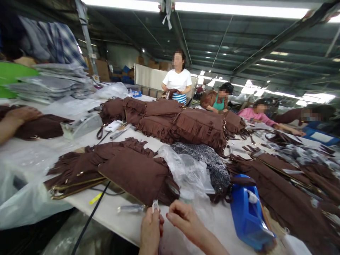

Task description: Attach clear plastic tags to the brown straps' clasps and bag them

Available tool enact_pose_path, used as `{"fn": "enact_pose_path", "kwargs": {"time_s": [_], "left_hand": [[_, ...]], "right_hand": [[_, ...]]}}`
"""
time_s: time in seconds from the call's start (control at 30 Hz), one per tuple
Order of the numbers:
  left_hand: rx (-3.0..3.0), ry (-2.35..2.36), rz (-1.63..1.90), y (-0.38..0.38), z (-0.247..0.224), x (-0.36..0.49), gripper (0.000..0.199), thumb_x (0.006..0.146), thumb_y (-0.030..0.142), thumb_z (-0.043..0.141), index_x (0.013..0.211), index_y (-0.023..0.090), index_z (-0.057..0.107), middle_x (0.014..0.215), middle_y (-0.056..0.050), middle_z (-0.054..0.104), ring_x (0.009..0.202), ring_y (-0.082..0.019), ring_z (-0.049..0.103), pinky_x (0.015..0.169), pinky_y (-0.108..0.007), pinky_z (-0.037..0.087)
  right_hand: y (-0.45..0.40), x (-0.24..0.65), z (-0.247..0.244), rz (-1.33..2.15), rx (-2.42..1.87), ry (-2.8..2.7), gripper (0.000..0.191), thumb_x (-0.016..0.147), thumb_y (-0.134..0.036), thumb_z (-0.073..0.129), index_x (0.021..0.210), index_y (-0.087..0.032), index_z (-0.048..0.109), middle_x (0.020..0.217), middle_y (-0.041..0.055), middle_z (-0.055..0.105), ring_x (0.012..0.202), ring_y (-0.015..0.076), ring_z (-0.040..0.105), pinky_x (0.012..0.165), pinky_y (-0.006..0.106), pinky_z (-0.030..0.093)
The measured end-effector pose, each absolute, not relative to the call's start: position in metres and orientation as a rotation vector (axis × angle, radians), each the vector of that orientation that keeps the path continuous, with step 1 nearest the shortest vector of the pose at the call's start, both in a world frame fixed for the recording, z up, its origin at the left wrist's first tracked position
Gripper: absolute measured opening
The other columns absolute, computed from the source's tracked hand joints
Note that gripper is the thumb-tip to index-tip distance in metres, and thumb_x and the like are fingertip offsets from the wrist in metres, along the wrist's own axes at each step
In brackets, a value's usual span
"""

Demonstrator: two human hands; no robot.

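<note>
At the table's near edge my left hand (pixel 151 228) is closed, with a small shiny silvery piece (pixel 155 205) pinched upright between thumb and fingers. Its exact kind is not clear. Just to the right is my right hand (pixel 186 220), its fingers curled and pressed together; whatever they hold, if anything, is hidden. The hands are close but apart. Beyond them lies a dark brown fringed bag (pixel 132 170) with a gold zip along its edge. A clear-wrapped metal piece (pixel 131 209) rests left of my left hand.
A blue tape dispenser (pixel 248 212) stands at right, beside more brown bags (pixel 287 194). Crumpled clear plastic (pixel 186 170) and black-and-white fabric (pixel 204 159) lie mid-table. Brown bags (pixel 170 120) are heaped behind. Several people work around the table; another person's hand (pixel 23 115) is at left.
</note>
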State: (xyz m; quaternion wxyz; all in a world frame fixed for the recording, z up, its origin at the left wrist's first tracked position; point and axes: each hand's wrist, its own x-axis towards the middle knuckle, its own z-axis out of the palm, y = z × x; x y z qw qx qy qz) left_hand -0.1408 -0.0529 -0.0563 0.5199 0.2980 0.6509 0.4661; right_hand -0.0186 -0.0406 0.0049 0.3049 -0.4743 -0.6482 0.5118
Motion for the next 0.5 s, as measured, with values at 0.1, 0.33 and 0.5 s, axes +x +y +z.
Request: {"fn": "enact_pose_path", "kwargs": {"time_s": [0.1, 0.33, 0.5], "left_hand": [[0.764, 1.593, 1.102, -0.054, -0.059, -0.143, 0.032, 0.076, 0.048, 0.036, 0.061, 0.022, 0.045, 0.043, 0.005, 0.045, 0.038, -0.012, 0.040, 0.040, -0.024, 0.029], [0.852, 1.661, 1.085, -0.057, -0.064, -0.145, 0.025, 0.082, 0.035, 0.033, 0.064, 0.023, 0.047, 0.048, 0.003, 0.046, 0.045, -0.016, 0.045, 0.049, -0.027, 0.034], [0.928, 1.703, 1.212, -0.061, -0.068, -0.151, 0.005, 0.072, 0.022, 0.054, 0.074, 0.023, 0.058, 0.059, -0.003, 0.056, 0.055, -0.020, 0.052, 0.054, -0.026, 0.033]], "right_hand": [[-0.009, -0.041, 0.001, 1.393, -1.250, -1.865, 0.017, 0.071, -0.029, 0.054, 0.060, -0.017, 0.051, 0.057, -0.0050, 0.045, 0.056, 0.0085, 0.038, 0.052, 0.021, 0.027], [0.013, -0.055, -0.010, 1.487, -1.381, -1.878, 0.015, 0.064, -0.021, 0.058, 0.053, -0.016, 0.051, 0.050, -0.0065, 0.044, 0.052, 0.0066, 0.036, 0.048, 0.020, 0.024], [0.012, -0.058, -0.008, 1.686, -1.512, -1.670, 0.020, 0.061, -0.025, 0.056, 0.049, -0.019, 0.042, 0.039, -0.0090, 0.035, 0.037, 0.0052, 0.029, 0.037, 0.019, 0.019]]}}
